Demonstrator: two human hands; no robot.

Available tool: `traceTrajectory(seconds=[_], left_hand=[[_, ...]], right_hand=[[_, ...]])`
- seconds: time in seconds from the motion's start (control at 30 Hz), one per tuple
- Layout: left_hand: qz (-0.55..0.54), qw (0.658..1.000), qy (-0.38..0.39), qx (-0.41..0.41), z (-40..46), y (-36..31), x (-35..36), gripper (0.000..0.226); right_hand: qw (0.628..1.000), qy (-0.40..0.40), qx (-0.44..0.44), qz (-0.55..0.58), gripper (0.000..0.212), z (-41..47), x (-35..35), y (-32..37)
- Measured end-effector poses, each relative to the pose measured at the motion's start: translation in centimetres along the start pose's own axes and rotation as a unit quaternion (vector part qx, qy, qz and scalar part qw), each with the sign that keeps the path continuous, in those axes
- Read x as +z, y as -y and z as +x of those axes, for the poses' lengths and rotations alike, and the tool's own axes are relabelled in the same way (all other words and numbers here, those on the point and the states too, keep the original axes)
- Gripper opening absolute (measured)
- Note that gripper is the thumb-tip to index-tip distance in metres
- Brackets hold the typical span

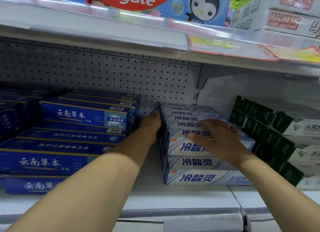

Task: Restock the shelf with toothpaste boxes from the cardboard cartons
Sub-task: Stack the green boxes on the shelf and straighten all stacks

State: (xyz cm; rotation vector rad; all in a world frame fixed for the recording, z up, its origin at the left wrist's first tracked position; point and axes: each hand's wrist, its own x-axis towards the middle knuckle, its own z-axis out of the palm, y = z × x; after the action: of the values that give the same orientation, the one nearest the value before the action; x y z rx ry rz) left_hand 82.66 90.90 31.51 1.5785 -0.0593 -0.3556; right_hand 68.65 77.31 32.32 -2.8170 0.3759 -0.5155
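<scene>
White boxes (195,162) mostly stacked; your left hand (151,123) and right hand (216,138) press flat, squaring them; gap left.

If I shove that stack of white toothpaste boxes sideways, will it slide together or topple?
The white toothpaste boxes look stiff and flat-sided, so they probably slide. Stacked several high, the top ones may shear off. The left hand at the side and right hand on top should steady them.

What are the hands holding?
The white toothpaste stack: left hand against its left end, right hand resting flat on top. Nothing is lifted.
</scene>
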Motion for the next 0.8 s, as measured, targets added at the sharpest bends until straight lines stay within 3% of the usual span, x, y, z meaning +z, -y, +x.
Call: traceTrajectory(seconds=[0.13, 0.3, 0.53, 0.67, 0.8], left_hand=[[-0.028, 0.999, -0.013, -0.034, -2.0, 2.1, -0.5, 0.050], [-0.056, 0.995, 0.028, -0.080, -3.5, 4.5, -1.0, 0.050], [-0.016, 0.997, 0.041, -0.066, -4.3, 4.8, -1.4, 0.051], [0.061, 0.995, 0.079, -0.003, -6.8, 5.0, -2.5, 0.015], [0.119, 0.977, 0.164, 0.062, -9.0, 5.8, -3.3, 0.008]], right_hand=[[1.000, 0.012, 0.007, 0.002, 0.090, -1.4, -0.3, 0.2], [0.997, 0.049, 0.038, -0.052, 0.089, -2.2, -0.2, 0.4], [0.996, -0.001, 0.053, -0.072, 0.066, -2.1, 1.2, 0.5], [0.995, -0.033, 0.075, -0.058, 0.072, -3.0, 1.2, 0.7], [0.998, -0.048, 0.039, -0.032, 0.100, -5.2, 0.5, 0.8]])
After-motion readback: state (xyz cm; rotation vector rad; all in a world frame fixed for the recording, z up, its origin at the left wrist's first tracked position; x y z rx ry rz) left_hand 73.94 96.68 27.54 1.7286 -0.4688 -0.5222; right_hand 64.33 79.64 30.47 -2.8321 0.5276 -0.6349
